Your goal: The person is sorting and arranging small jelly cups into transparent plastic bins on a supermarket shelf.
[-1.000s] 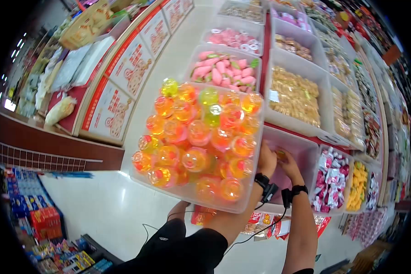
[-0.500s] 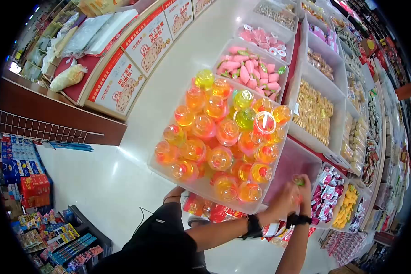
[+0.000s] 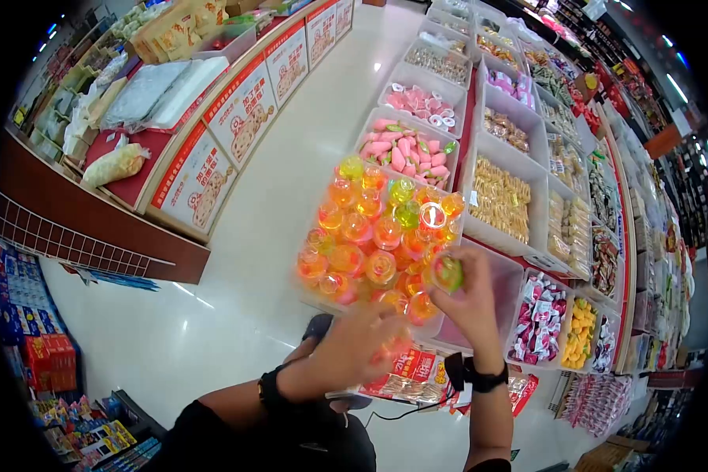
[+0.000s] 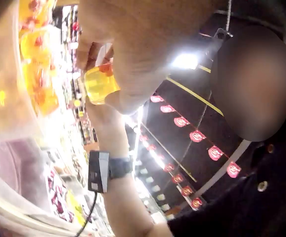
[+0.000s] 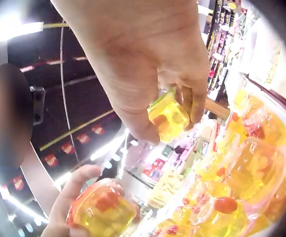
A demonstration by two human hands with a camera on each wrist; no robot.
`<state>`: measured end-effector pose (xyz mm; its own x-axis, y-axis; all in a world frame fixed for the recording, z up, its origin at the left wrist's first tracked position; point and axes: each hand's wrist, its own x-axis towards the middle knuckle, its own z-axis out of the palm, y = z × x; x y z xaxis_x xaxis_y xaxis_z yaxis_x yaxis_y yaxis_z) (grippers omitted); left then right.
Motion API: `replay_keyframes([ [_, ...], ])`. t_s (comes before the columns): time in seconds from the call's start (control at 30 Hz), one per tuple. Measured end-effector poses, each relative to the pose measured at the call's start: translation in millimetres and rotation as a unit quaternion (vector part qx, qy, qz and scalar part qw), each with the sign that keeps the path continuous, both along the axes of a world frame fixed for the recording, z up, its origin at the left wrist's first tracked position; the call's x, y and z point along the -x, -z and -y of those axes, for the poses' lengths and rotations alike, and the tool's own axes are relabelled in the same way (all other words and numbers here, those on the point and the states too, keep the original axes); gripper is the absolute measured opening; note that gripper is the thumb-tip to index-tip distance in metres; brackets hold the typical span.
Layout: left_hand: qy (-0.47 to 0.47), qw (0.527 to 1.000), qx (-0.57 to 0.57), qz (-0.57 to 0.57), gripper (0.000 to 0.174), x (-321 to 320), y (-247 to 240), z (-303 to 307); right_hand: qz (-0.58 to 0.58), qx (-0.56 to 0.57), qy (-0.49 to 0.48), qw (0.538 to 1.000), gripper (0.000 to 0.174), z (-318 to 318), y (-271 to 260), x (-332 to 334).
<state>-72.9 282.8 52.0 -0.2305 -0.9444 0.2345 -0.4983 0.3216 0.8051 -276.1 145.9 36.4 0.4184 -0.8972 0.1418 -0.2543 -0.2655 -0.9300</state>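
In the head view my left hand [image 3: 342, 342], blurred, holds an orange-red jelly cup [image 3: 391, 350] in front of the near edge of a clear tub [image 3: 313, 299]. That tub is heaped with orange jelly cups [image 3: 370, 252] and a few yellow-green ones. My right hand [image 3: 476, 295] pinches a yellow-green jelly cup [image 3: 448, 273] by the tub's right side. Seen from the right wrist, this cup [image 5: 168, 120] has a green rim and sits between thumb and fingertips. Lower left there, the left fingers curl round the other cup [image 5: 103, 210].
A pinkish tub [image 3: 499, 287] stands right of the jelly tub. Beyond are tubs of pink sweets [image 3: 405, 149] and wrapped biscuits [image 3: 499, 197]. Purple-and-white wrapped sweets [image 3: 536, 318] lie to the right. A counter with printed panels [image 3: 193, 181] runs along the left.
Both hands have come up out of the pinkish tub, where they were close together. They are now apart: the left has moved left with one cup, the right has risen with another.
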Motion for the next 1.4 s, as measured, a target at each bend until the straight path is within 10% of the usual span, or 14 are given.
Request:
replay_keyframes([
  [0.5,-0.05,0.97,0.005,0.238,0.055,-30.6,43.8,29.0,-0.281,0.149,-0.051,0.947,0.038,-0.7,12.4,-43.1],
  [1.07,0.002,0.975,0.024,0.222,0.031,-45.4,58.9,36.5,-0.286,0.092,-0.152,0.941,0.029,13.6,29.1,-34.0],
  [1.4,-0.052,0.957,0.048,0.283,0.034,-33.4,68.5,46.8,-0.174,0.085,-0.049,0.98,0.042,-18.4,-9.6,-16.5],
])
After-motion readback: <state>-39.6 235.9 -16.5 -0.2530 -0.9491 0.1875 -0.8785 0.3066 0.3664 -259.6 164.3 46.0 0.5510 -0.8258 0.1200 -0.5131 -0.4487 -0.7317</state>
